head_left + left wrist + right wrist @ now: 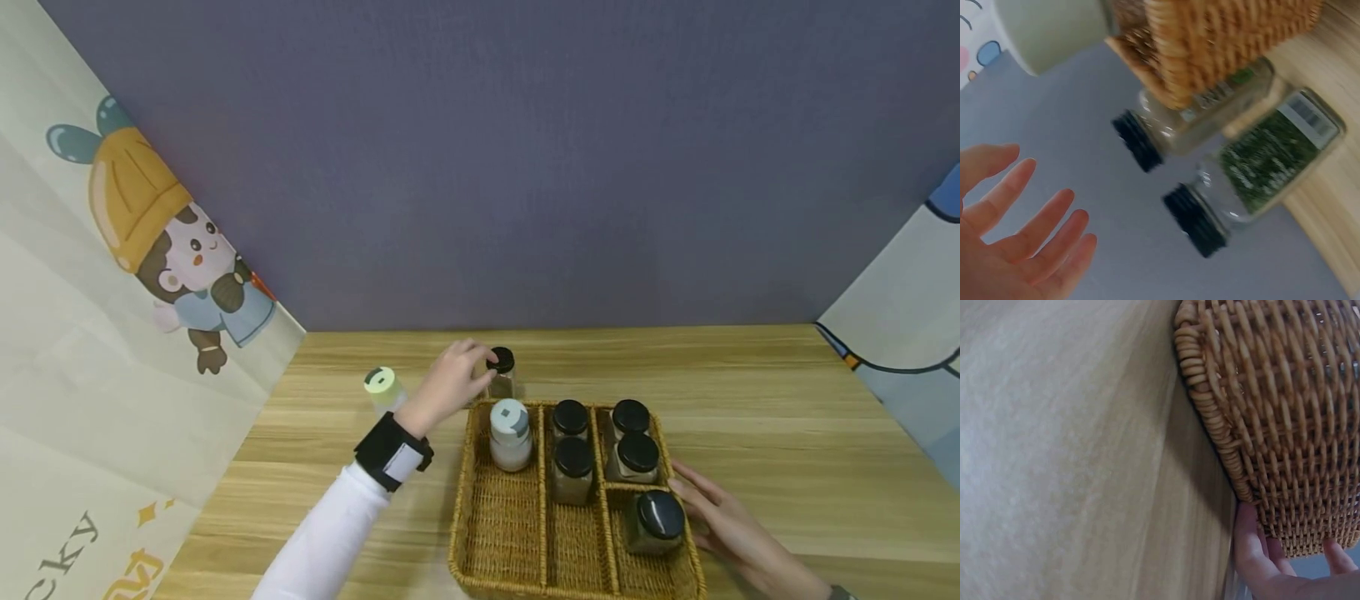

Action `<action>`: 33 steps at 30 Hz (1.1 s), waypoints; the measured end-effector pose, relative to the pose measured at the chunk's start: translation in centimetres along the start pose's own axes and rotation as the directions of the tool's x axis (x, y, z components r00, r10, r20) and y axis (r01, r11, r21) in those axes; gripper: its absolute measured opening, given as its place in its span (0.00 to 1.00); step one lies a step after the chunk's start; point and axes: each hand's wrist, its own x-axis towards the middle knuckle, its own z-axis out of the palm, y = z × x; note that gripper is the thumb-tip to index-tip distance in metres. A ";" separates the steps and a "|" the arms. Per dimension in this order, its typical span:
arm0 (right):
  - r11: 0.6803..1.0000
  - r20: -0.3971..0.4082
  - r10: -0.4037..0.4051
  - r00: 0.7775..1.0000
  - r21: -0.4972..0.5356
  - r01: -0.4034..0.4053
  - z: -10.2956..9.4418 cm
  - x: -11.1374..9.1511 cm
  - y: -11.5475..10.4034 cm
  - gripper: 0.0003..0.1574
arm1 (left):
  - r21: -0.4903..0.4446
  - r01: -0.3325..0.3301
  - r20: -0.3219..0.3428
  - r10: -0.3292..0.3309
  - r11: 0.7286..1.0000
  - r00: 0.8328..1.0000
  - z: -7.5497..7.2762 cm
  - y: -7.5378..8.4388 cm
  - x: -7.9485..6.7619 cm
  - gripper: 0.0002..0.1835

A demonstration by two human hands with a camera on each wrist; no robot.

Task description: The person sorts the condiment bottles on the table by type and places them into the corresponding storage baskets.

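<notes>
My left hand (453,375) reaches behind a woven basket (506,521), fingers spread near a black-capped jar (501,379). In the left wrist view, a gap shows between the fingers and two black-capped jars. One is a jar of dried green herbs (1272,156); the other jar (1204,119) stands closer to the basket wall, partly covered by it. At the basket's right side, my right hand (720,521) rests extended fingers against the wicker, as the right wrist view also shows.
A white-capped shaker (511,442) stands in the basket's left compartment. Several black-capped jars (573,475) fill parts of the middle and right compartments. Left of the basket is a yellow-green-capped container (382,385), partly behind the left hand. A grey-blue wall (525,167) borders the wooden table (787,417).
</notes>
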 end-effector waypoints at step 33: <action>1.000 -0.032 0.014 0.999 0.016 -0.014 2.6 -2.6 1.2 0.45 | -0.064 0.167 0.041 -0.165 0.984 0.985 1.4 -4.3 -1.4 0.13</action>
